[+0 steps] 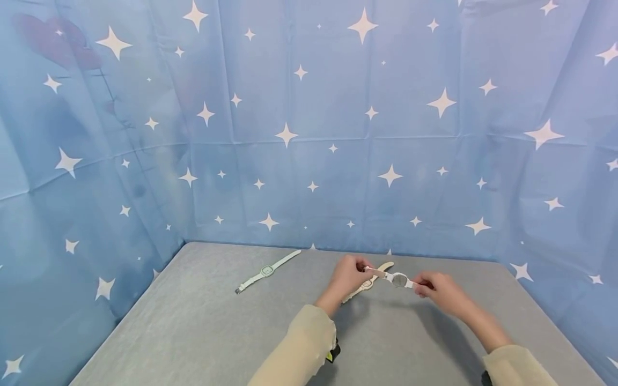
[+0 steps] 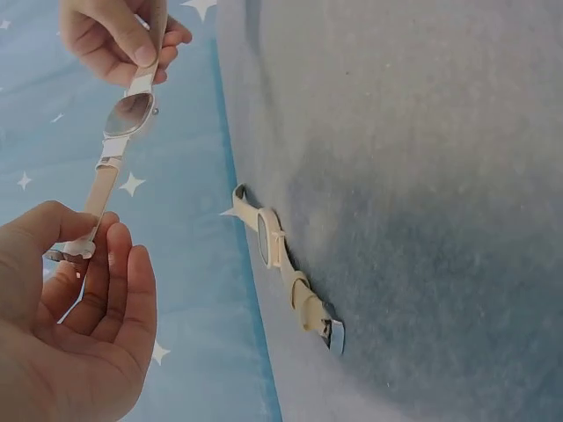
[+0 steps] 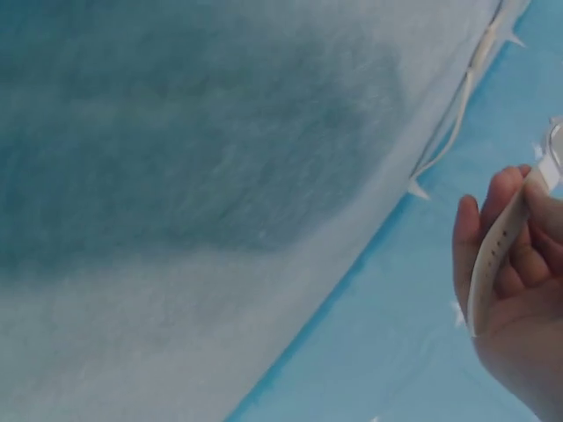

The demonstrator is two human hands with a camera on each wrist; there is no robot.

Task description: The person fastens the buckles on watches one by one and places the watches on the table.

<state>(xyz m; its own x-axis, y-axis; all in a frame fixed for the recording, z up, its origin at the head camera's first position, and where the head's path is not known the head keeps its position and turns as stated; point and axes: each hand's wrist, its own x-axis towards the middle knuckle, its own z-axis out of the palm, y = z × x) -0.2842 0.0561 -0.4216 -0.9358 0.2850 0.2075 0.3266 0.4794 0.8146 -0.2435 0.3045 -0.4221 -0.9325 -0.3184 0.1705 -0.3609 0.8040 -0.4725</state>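
Both hands hold a white wristwatch (image 1: 399, 280) with a round face, stretched out above the table. My left hand (image 1: 348, 276) pinches the buckle end of its strap between thumb and fingers. On the other side my right hand (image 1: 441, 292) pinches the strap close to the case; in the right wrist view the holed strap end (image 3: 493, 251) lies along the palm. Below and behind the left hand, a cream wristwatch (image 2: 270, 239) lies on the table, partly covered by that hand in the head view.
Another wristwatch, pale with a greenish square case (image 1: 267, 271), lies flat toward the table's back left. The grey table (image 1: 193, 321) ends at a blue curtain (image 1: 328, 177) with white stars, which hangs behind it and at both sides.
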